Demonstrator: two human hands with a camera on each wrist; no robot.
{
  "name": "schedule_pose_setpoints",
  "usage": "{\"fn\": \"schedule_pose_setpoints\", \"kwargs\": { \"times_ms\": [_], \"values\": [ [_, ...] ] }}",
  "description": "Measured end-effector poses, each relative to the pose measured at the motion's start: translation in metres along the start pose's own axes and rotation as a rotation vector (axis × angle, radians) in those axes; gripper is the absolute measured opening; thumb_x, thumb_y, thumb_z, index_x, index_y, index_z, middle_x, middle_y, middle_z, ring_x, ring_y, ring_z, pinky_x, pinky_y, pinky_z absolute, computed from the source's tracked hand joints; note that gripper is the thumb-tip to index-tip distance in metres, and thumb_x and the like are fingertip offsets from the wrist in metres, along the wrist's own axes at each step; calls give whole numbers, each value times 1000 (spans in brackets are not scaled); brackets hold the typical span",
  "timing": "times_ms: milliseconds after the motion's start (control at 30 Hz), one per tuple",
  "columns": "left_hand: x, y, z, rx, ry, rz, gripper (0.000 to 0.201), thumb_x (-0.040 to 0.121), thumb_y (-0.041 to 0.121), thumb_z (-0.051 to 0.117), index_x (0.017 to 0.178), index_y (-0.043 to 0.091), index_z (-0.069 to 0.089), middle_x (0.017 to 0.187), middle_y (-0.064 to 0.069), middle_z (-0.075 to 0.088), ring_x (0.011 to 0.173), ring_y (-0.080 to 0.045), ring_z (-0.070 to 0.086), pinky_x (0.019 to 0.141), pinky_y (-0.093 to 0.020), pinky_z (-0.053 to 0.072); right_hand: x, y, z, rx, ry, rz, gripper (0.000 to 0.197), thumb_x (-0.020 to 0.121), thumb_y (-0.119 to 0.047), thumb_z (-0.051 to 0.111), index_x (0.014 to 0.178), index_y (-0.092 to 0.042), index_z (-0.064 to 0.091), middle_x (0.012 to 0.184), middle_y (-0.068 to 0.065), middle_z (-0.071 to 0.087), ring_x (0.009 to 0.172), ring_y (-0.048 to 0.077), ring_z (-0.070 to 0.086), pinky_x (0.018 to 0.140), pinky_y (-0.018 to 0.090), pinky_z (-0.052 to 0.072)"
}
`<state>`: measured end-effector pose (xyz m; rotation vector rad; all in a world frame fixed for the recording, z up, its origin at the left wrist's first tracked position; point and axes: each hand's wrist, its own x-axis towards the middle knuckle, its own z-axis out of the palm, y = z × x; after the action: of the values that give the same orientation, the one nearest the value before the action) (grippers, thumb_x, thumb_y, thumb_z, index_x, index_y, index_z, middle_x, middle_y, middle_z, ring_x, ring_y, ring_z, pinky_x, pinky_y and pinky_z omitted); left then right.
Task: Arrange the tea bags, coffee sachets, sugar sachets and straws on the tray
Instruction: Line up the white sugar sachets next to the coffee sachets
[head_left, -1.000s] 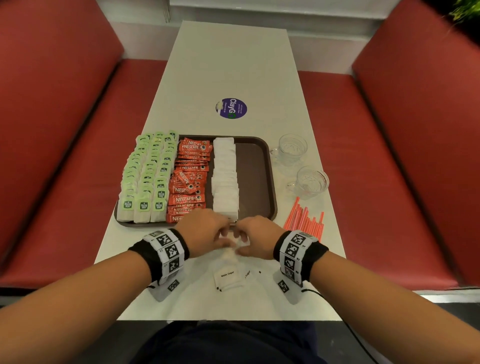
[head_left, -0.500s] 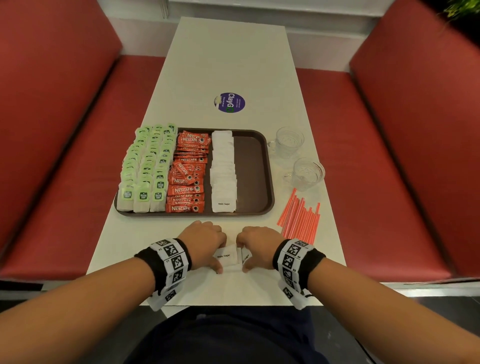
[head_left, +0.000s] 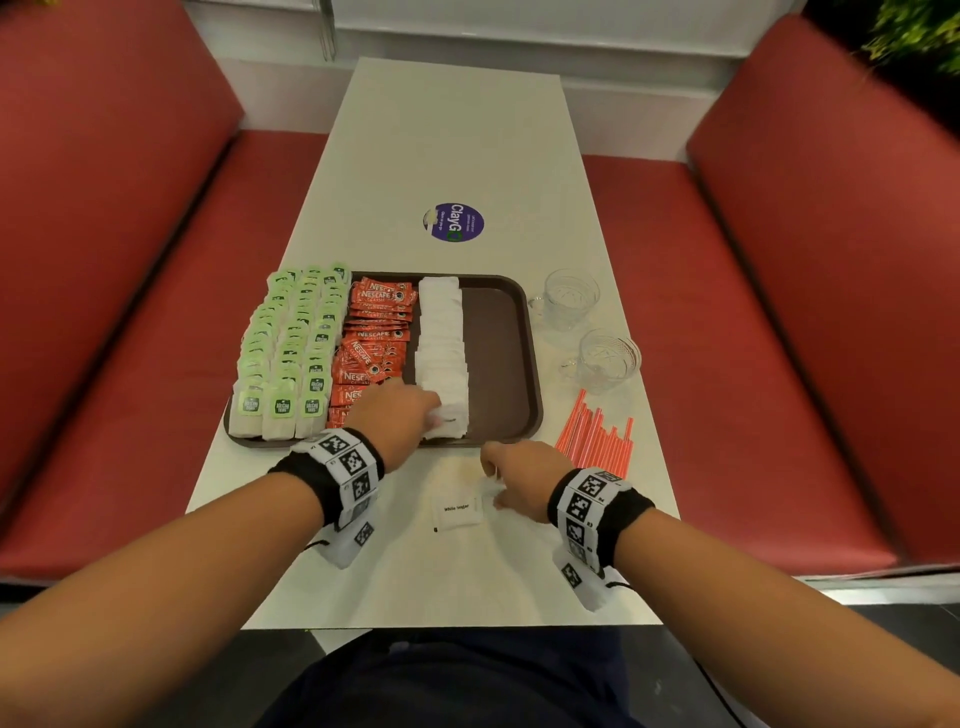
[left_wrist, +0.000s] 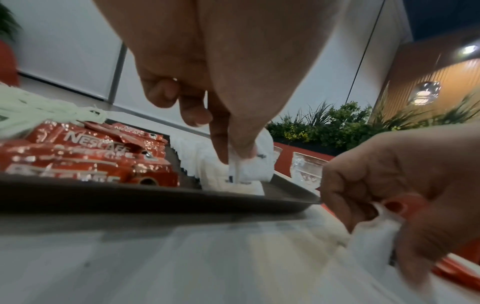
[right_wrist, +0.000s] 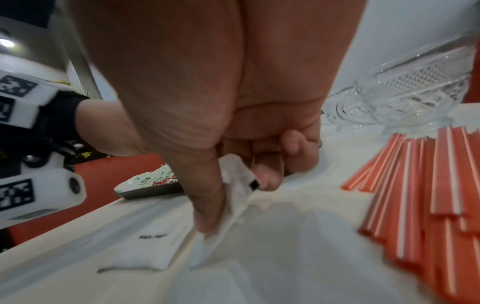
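A brown tray (head_left: 511, 364) holds green tea bags (head_left: 291, 353), red coffee sachets (head_left: 371, 353) and a row of white sugar sachets (head_left: 441, 332). My left hand (head_left: 410, 413) pinches a white sugar sachet (left_wrist: 246, 166) at the near end of that row, over the tray. My right hand (head_left: 511, 480) pinches another white sugar sachet (right_wrist: 233, 197) just above the table, in front of the tray. A third sachet marked "White sugar" (head_left: 457, 512) lies flat on the table beside it. Orange straws (head_left: 597, 439) lie on the table right of the tray.
Two empty glass cups (head_left: 569, 299) (head_left: 608, 358) stand right of the tray. A round purple sticker (head_left: 453, 222) is on the table beyond it. Red bench seats (head_left: 119, 312) run along both sides of the white table (head_left: 452, 135).
My left hand has moved forward from the table to the near end of the sugar row with a sachet. My right hand stays near the loose sachets, gripping one.
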<state>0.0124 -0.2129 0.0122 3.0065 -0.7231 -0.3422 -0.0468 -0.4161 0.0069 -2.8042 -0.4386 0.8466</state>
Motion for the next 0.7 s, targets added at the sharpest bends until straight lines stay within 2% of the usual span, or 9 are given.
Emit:
{"fn": "schedule_pose_setpoints", "kwargs": {
  "times_ms": [67, 100, 233, 333, 400, 533, 633, 700],
  "values": [
    [10, -2, -2, 101, -60, -16, 26, 103, 37, 43, 97, 19, 60, 96, -4, 65, 95, -25, 56, 75, -37, 43, 1, 1, -5, 12, 46, 28, 36, 91, -24, 69, 123, -20, 52, 110, 5, 64, 95, 24, 60, 78, 33, 49],
    [13, -2, -3, 144, -98, -19, 25, 103, 36, 44, 98, 19, 61, 98, -4, 65, 97, -25, 57, 75, -37, 43, 2, 2, -8, 6, 68, 38, 36, 92, -24, 68, 126, -20, 54, 112, 5, 65, 99, 25, 61, 80, 33, 49],
    [24, 2, -4, 177, -148, -62, 28, 98, 41, 49, 92, 18, 64, 95, -4, 66, 96, -25, 57, 78, -37, 47, 6, 4, -20, -8, 96, 58, 29, 96, -26, 62, 124, -19, 63, 116, 6, 66, 104, 25, 62, 83, 33, 50],
    [28, 6, -4, 196, -146, -81, 31, 97, 48, 51, 90, 21, 65, 96, -2, 66, 96, -24, 57, 75, -36, 42, 7, 5, -27, 43, 131, 64, 29, 96, -32, 63, 119, -16, 65, 110, 6, 68, 100, 25, 63, 82, 33, 52],
    [31, 7, -4, 167, -134, -106, 33, 94, 53, 54, 93, 23, 67, 99, -2, 66, 97, -23, 56, 76, -35, 44, 9, 4, -30, 106, 161, 66, 29, 95, -34, 65, 115, -14, 66, 105, 6, 68, 94, 25, 64, 80, 34, 52],
    [32, 3, -8, 35, -60, -131, 38, 84, 59, 64, 103, 26, 63, 107, 2, 62, 100, -21, 54, 83, -37, 48, 13, 2, -35, 276, 173, 66, 25, 94, -31, 67, 111, -13, 65, 100, 7, 67, 79, 23, 67, 73, 32, 56],
    [32, -3, -9, -13, 4, -78, 46, 78, 59, 72, 108, 28, 56, 108, 6, 56, 101, -19, 52, 87, -35, 47, 20, -1, -38, 302, 173, 74, 24, 95, -31, 65, 111, -13, 63, 99, 8, 66, 76, 24, 70, 63, 32, 58],
    [31, -6, -12, -110, -38, 19, 47, 73, 54, 77, 109, 31, 55, 104, 9, 54, 98, -15, 51, 85, -33, 46, 26, -2, -40, 302, 183, 72, 24, 95, -33, 64, 111, -14, 61, 99, 7, 66, 73, 23, 71, 65, 35, 60]
  ]
}}
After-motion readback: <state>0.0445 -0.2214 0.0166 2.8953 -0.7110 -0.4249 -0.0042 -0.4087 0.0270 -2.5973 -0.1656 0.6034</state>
